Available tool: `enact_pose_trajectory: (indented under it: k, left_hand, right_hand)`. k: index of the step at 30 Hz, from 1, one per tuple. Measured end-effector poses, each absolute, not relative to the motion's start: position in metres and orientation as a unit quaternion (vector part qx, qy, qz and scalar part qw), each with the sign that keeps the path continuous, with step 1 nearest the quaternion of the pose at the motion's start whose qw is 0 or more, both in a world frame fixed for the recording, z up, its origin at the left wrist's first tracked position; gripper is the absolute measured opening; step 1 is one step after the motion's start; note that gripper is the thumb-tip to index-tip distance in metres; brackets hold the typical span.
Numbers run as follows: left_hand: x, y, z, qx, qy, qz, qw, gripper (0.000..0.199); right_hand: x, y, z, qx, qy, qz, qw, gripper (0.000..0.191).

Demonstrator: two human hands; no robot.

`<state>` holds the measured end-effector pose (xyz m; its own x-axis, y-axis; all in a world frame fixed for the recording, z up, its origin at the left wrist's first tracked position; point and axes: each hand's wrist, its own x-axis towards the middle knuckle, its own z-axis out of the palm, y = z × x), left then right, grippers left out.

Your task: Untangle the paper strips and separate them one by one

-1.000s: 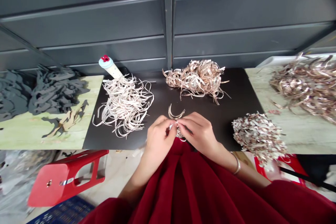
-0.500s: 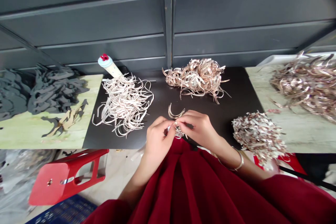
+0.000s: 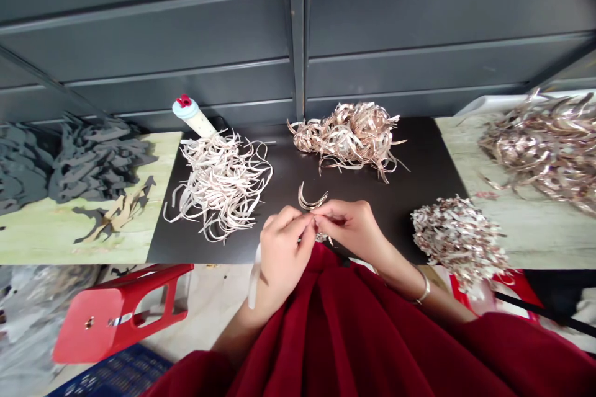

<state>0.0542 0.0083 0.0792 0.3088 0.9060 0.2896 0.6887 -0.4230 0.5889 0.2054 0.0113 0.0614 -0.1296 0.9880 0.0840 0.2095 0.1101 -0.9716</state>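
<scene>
Dark steel panelling (image 3: 153,43) fills the back of the shot, and below it we're looking at a black mat (image 3: 400,217) laid across a pale wood-grain board (image 3: 93,242). Right at the front edge of that mat, the left hand (image 3: 282,254) and the right hand (image 3: 347,229) meet over a small curled bundle of shiny strips (image 3: 321,237), fingertips closed in a tight pinch, though exactly which finger sits where is hidden from this angle. That bundle looks feather-light, springy and thin enough to crease, so the narrow ends seem the place to take hold, and gently. A thin white strip (image 3: 254,276) dangles beside the left hand. Just above, a single curved strip (image 3: 311,200) lies alone on the mat. Around it, heaps: pale ribbons (image 3: 221,189) to the left, coppery ones (image 3: 349,136) up top, a speckled cluster (image 3: 459,242) to the right. Far left, grey cut shapes (image 3: 79,161) pile up on the board, and a bottle with a red cap (image 3: 193,115) leans behind the pale ribbons. Further right, a big metallic heap (image 3: 540,149) sits by a white tray (image 3: 488,103); down on the floor, a blue crate (image 3: 114,372), contents out of sight
</scene>
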Motion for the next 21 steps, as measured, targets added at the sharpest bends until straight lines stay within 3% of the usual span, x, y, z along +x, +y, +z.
enact_pose_trajectory:
  k: [8,13,21]
  left_hand:
    - [0.057,0.007,0.072,0.782,0.498,0.328,0.179,0.021]
    - [0.057,0.008,0.073,0.767,0.503,0.354,0.182,0.019]
    - [0.060,0.006,0.071,0.778,0.498,0.350,0.159,0.020]
  right_hand:
    - [0.200,0.014,0.049,-0.511,-0.530,0.486,0.471,0.003]
    - [0.204,0.013,0.050,-0.449,-0.478,0.580,0.483,0.012]
    - [0.202,0.015,0.050,-0.529,-0.574,0.422,0.461,0.005]
